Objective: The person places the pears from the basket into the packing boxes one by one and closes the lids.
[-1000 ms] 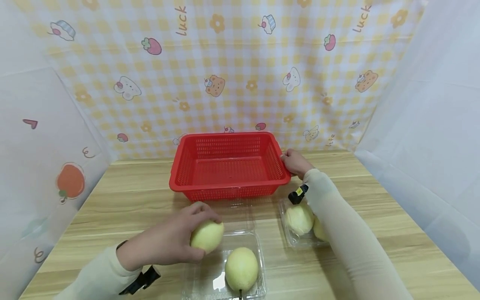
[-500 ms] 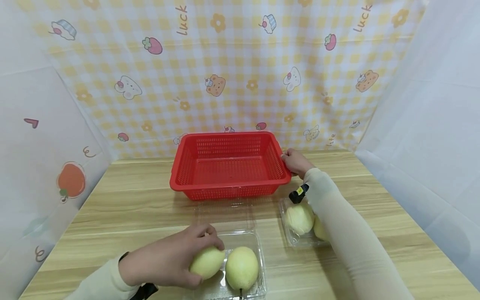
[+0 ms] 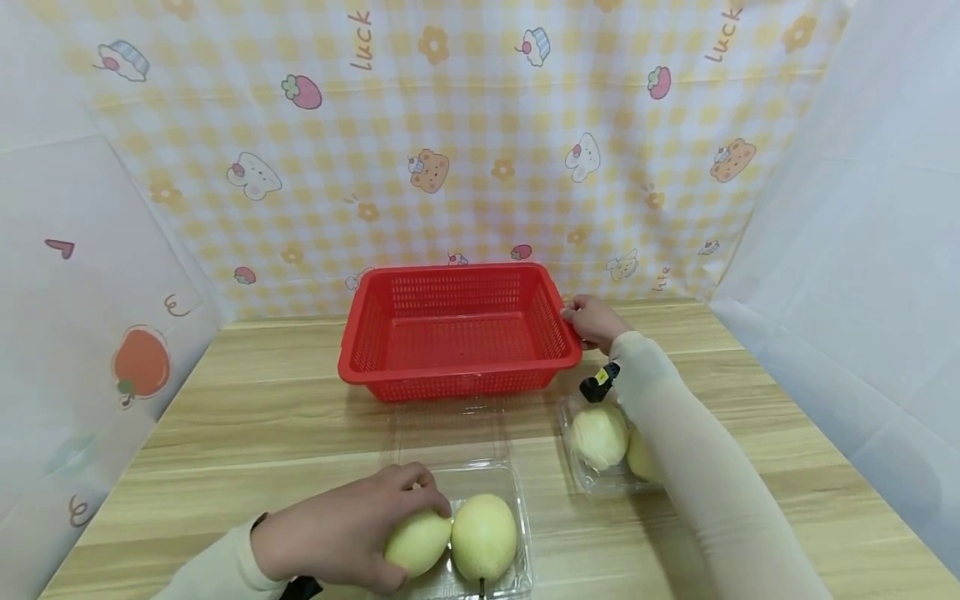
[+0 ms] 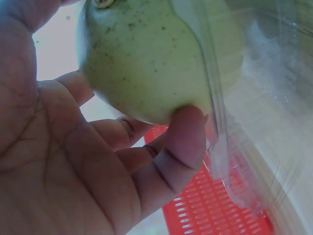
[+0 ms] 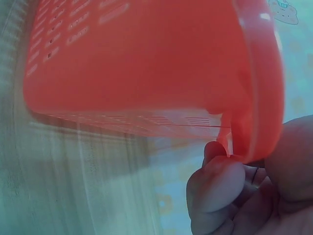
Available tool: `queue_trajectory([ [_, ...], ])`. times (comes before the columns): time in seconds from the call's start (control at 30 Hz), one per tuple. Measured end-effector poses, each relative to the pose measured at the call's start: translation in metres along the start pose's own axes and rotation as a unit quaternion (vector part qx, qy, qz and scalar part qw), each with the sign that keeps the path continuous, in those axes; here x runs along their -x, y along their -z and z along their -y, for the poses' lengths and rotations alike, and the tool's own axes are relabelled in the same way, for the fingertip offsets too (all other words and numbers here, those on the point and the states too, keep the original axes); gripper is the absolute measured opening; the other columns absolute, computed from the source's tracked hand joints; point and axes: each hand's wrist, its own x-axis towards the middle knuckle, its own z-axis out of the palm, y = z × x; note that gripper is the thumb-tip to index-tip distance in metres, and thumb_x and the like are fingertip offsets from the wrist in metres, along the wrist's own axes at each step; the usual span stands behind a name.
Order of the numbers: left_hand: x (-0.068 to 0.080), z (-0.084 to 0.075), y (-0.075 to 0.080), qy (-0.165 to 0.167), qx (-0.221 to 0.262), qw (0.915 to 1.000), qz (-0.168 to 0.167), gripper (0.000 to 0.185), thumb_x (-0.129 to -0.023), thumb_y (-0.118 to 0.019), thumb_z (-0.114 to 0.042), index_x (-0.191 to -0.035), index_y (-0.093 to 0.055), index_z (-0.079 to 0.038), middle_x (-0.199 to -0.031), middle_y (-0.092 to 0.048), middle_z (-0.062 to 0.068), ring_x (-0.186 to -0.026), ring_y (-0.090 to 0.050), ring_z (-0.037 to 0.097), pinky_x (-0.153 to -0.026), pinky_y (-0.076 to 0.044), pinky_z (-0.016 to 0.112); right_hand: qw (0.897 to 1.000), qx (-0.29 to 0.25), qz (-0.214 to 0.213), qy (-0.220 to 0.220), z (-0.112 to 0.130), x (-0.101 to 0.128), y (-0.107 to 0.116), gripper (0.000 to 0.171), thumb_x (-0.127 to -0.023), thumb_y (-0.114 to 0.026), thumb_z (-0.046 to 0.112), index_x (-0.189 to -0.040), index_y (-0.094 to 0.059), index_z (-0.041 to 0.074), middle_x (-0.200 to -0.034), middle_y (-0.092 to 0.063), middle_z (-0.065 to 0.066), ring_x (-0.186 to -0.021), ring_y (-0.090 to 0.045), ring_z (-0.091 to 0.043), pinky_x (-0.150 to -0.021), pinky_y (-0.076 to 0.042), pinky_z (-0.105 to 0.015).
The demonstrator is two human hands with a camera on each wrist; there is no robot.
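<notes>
The basket is bright red with a fine mesh of slots. The pears are pale yellow-green, and the one seen close in the left wrist view has dark speckles. The trays are clear plastic. The table is light wood grain. Behind the basket, the backdrop is yellow-and-white check with cartoon strawberries, bears and flowers. The sleeves are cream.

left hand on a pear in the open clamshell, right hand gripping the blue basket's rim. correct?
Wrong in one respect: the basket is red, not blue, as the head view shows. The rest holds: the left hand holds a pear in the open clamshell, and the right hand grips the basket's rim.
</notes>
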Motion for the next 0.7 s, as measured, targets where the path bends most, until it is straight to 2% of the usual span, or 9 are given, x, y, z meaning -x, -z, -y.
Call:
queue_trajectory([
  [0.43,-0.0023,0.0058,-0.0059,0.007,-0.032,0.9994,-0.007,0.055,-0.07,-0.082,-0.02,-0.121,-0.063,-0.028,-0.11,-0.049,-0.013,-0.094,-0.049,0.004,-0.073,-0.045,0.021,1.0,-0.01,-0.002,-0.012,0.0038,0.0036,0.0001,0.019,-0.106,-0.042,0.017,-0.107,-0.05,0.0,-0.093,-0.058,-0.014,-0.067,-0.064,-0.015,-0.057,-0.054,-0.027],
  [0.7,-0.0027,0.0069,-0.0074,0.005,-0.032,0.9994,-0.011,0.054,-0.07,-0.085,-0.021,-0.12,-0.065,-0.027,-0.111,-0.051,-0.013,-0.097,-0.049,0.005,-0.075,-0.046,0.022,1.0,-0.005,-0.002,-0.006,0.0032,0.0024,0.0003,0.02,-0.106,-0.042,0.017,-0.108,-0.051,-0.001,-0.092,-0.06,-0.014,-0.065,-0.064,-0.016,-0.056,-0.054,-0.028],
])
